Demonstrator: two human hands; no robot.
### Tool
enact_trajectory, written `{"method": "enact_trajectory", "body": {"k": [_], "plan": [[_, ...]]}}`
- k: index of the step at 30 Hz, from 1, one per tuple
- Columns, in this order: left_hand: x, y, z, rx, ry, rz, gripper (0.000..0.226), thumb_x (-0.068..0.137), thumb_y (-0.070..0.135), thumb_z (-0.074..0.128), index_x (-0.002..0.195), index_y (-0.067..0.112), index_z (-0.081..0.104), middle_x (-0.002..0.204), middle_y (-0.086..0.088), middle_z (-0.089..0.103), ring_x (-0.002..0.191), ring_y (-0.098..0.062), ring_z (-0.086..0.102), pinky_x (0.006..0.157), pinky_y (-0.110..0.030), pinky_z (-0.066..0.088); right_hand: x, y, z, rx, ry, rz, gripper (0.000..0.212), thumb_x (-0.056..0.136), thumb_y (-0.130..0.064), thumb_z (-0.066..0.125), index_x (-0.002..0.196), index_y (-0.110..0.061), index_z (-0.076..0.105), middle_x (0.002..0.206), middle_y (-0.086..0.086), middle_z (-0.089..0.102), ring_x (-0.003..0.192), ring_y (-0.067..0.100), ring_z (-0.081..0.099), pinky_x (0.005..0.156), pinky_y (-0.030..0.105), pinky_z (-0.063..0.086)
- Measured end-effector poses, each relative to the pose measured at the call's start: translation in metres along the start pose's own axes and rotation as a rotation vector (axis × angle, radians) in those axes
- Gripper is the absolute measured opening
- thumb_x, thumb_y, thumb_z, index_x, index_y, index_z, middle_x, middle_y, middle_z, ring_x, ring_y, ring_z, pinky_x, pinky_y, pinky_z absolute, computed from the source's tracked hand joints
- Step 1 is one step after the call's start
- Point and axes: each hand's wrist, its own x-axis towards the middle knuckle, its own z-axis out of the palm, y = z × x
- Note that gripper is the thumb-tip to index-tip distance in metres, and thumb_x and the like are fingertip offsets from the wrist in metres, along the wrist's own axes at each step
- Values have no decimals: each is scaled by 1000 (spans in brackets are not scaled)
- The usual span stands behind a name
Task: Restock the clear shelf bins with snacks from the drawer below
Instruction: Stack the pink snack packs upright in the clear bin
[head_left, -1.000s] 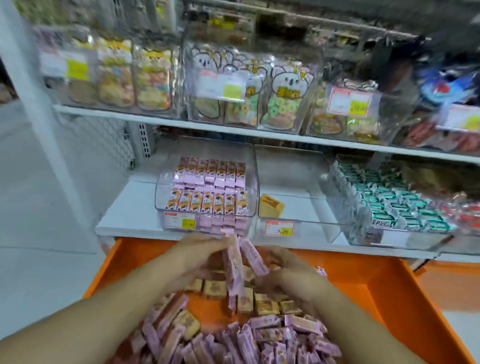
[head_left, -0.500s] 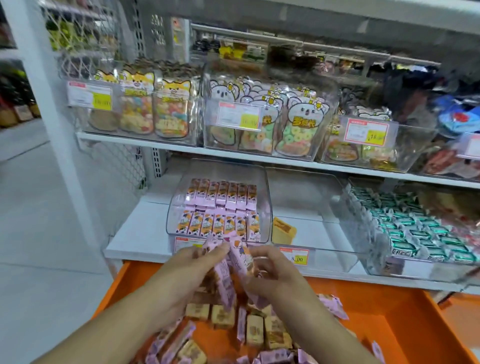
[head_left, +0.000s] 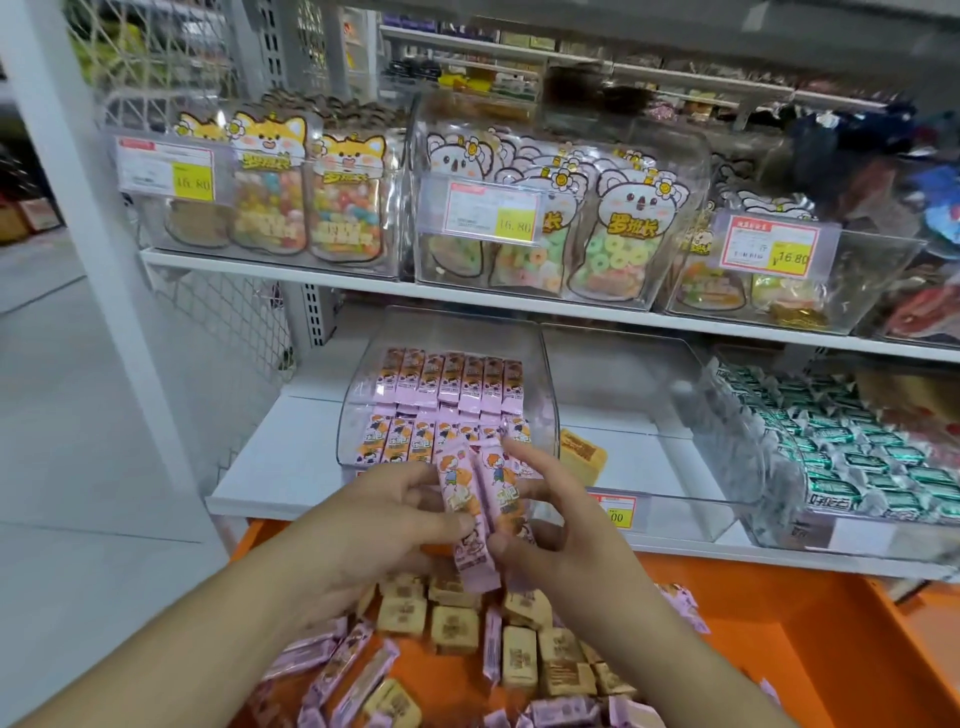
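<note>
My left hand (head_left: 384, 525) and my right hand (head_left: 561, 525) together hold a small bunch of pink snack packs (head_left: 475, 512) upright, just in front of a clear shelf bin (head_left: 358, 405). That bin holds two neat rows of the same pink packs. Below, the open orange drawer (head_left: 779, 654) contains loose pink packs (head_left: 343, 670) and tan wrapped squares (head_left: 452, 629). The clear bin to the right (head_left: 649, 467) holds only one yellow-tan pack (head_left: 582, 457).
A third clear bin (head_left: 753, 457) at the right is full of green and silver candies. The shelf above carries bins of animal-shaped gummy bags (head_left: 613, 244) with yellow price tags. A white upright post (head_left: 104, 249) stands at the left beside bare floor.
Both hands have risen out of the drawer with the pink packs, up to the front of the bin. The view has tilted upward, showing more of the shelves.
</note>
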Motion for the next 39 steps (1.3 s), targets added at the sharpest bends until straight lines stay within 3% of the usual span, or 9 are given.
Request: {"method": "enact_trajectory", "body": {"k": [5, 9, 13, 15, 19, 23, 27, 35, 39], "plan": [[-6, 0, -8, 156, 156, 90, 50, 82, 25, 88, 120, 32, 56, 100, 12, 79, 96, -10, 76, 96, -49, 57, -1, -8, 6, 38, -102, -55, 70, 93, -5, 76, 139, -54, 57, 138, -15, 51, 89, 4, 72, 78, 25, 61], [-4, 3, -15, 247, 258, 153, 42, 82, 37, 87, 113, 35, 58, 103, 13, 76, 92, -1, 72, 87, -34, 61, 7, -11, 15, -162, -147, -125, 79, 86, -12, 85, 136, -64, 53, 142, -29, 44, 109, -3, 64, 90, 25, 59], [13, 6, -33, 279, 311, 233, 37, 86, 40, 83, 117, 32, 64, 111, 14, 69, 97, -3, 70, 90, -34, 60, 34, -14, 28, -195, -83, -129, 77, 86, -14, 85, 137, -62, 52, 119, -24, 48, 85, -8, 61, 76, 16, 54], [26, 6, -45, 255, 333, 246, 37, 88, 34, 81, 122, 29, 66, 112, 12, 70, 99, -5, 70, 94, -36, 60, 56, -13, 36, -226, -18, -129, 73, 85, -23, 87, 135, -64, 52, 118, -22, 52, 89, -8, 62, 78, 15, 55], [56, 4, -69, 474, 462, 337, 36, 96, 29, 68, 130, 37, 63, 121, 14, 67, 112, -6, 62, 88, -24, 51, 105, -12, 58, -395, 53, -187, 69, 85, -34, 85, 139, -57, 49, 110, -19, 51, 69, 1, 53, 63, 16, 48], [77, 2, -83, 855, 591, 285, 52, 95, 33, 60, 146, 41, 52, 149, 10, 48, 141, -22, 30, 116, -44, 32, 144, -10, 77, -444, 57, -176, 61, 88, -36, 80, 141, -50, 51, 128, -10, 55, 85, 3, 55, 74, 22, 46], [85, -9, -90, 1057, 588, 246, 53, 97, 32, 60, 148, 38, 46, 158, 2, 21, 146, -24, 16, 117, -46, 25, 161, -1, 87, -673, -26, -142, 65, 92, -45, 75, 151, -39, 47, 138, -4, 61, 112, 16, 59, 89, 28, 47], [83, -24, -104, 941, 492, 278, 72, 96, 18, 61, 155, 47, 30, 155, 9, 18, 134, -21, 40, 101, -47, 52, 168, 11, 86, -725, -76, -101, 54, 98, -50, 64, 149, -37, 52, 125, -8, 55, 122, 19, 55, 96, 31, 45], [84, -25, -105, 892, 472, 314, 70, 99, 17, 56, 154, 49, 27, 156, 16, 22, 112, -22, 59, 93, -46, 56, 170, 12, 86, -717, -72, -124, 50, 100, -39, 61, 149, -44, 49, 150, -12, 38, 142, 17, 30, 118, 36, 33]]}}
